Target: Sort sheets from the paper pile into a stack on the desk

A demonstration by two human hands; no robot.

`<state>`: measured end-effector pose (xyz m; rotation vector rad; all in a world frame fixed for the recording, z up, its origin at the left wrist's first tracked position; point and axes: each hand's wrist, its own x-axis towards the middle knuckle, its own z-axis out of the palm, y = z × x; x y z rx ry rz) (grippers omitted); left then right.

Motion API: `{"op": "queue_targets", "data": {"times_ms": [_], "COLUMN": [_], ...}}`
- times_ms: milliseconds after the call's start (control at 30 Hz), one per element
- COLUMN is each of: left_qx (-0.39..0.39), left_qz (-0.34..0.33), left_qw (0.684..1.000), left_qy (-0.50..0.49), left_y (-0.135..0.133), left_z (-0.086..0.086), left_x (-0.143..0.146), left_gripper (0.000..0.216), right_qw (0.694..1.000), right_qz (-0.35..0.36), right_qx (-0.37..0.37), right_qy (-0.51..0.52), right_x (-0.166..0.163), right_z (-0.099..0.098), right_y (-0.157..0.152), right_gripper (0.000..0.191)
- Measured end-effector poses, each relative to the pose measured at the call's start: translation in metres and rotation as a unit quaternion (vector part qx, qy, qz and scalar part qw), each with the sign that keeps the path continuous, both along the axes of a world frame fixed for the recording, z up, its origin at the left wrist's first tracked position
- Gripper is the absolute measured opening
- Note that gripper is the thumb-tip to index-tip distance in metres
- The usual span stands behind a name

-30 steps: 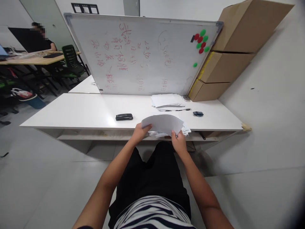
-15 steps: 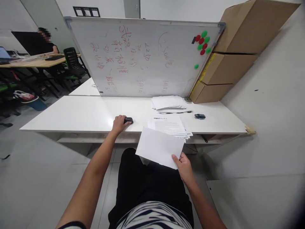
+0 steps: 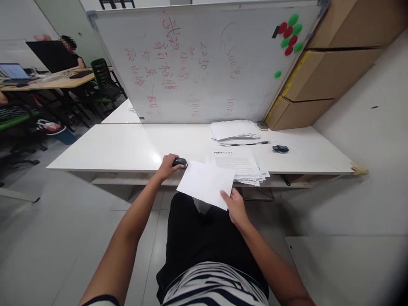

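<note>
My left hand is closed around a small black stapler standing near the desk's front edge. Between the thumb and fingers of my right hand is white paper, tilted above my lap; I cannot tell how many sheets. The paper's upper left corner lies right beside the stapler's front end; whether it is between the jaws cannot be made out. Just beyond the held paper, a pile of printed sheets overhangs the desk edge a little, partly covered by it.
A second paper stack lies at the back of the white desk, with a thin dark pen-like item in front. A dark blue object sits to the right. Behind stand a whiteboard and cardboard boxes. A person sits far left.
My right hand has brought the paper left and forward, so its corner is now at the stapler. My left hand stays on the stapler. The view has shifted slightly.
</note>
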<state>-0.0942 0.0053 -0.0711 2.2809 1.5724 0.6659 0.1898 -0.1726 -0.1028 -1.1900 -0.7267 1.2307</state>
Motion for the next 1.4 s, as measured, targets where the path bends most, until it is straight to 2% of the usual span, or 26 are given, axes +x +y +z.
{"op": "queue_targets", "data": {"times_ms": [233,367,433,500,567,633,767,867,967,1067,1167,1267,1333,1400], "left_qx": [-0.038,-0.116,-0.184,-0.22,-0.169,-0.083,-0.005,0.037,0.017,-0.015,-0.036,-0.014,0.013,0.013], "left_qz": [-0.015,-0.031,-0.048,-0.024,0.046,0.087,0.067,0.056,0.053,0.064,0.082,0.058,0.028,0.0], "left_qw": [0.999,0.993,0.982,0.975,0.984,0.992,0.992,0.987,0.989,0.992,0.996,0.995,0.997,1.0], "left_qy": [-0.01,-0.014,-0.014,-0.005,0.01,0.028,0.11,0.147,0.139,0.105,0.025,-0.074,-0.068,0.0], "left_y": [-0.012,-0.014,-0.006,0.006,0.019,0.027,0.027,0.023,0.023,0.029,0.034,0.029,0.021,0.011], "left_z": [0.008,0.034,0.051,0.061,0.061,0.049,0.018,0.008,0.008,0.011,0.018,0.03,0.035,0.035], "left_x": [0.006,0.002,0.002,0.008,0.023,0.042,0.068,0.07,0.068,0.066,0.06,0.046,0.034,0.023], "left_gripper": [0.039,0.048,0.05,0.052,0.058,0.06,0.063,0.065,0.066,0.065,0.062,0.06,0.057,0.051], "right_qw": [1.0,0.998,0.997,0.995,0.991,0.986,0.981,0.981,0.983,0.984,0.979,0.981,0.983,0.984], "right_qz": [0.021,0.057,0.071,0.091,0.113,0.127,0.142,0.148,0.136,0.147,0.185,0.182,0.172,0.166], "right_qx": [-0.003,-0.018,-0.025,-0.032,-0.037,-0.04,-0.025,-0.009,-0.011,-0.046,-0.08,-0.069,-0.062,-0.056], "right_qy": [0.002,0.008,-0.012,-0.038,-0.066,-0.097,-0.13,-0.124,-0.12,-0.085,-0.025,-0.009,-0.02,-0.032], "right_x": [-0.022,-0.033,-0.036,-0.037,-0.036,-0.034,-0.03,-0.031,-0.035,-0.039,-0.042,-0.042,-0.042,-0.041], "right_z": [0.004,0.006,0.005,0.003,0.002,0.003,0.01,0.015,0.019,0.021,0.024,0.028,0.031,0.033], "right_y": [0.015,0.019,0.02,0.02,0.02,0.019,0.017,0.016,0.015,0.016,0.015,0.014,0.014,0.015], "right_gripper": [0.037,0.042,0.045,0.046,0.044,0.042,0.039,0.039,0.037,0.035,0.034,0.033,0.032,0.033]}}
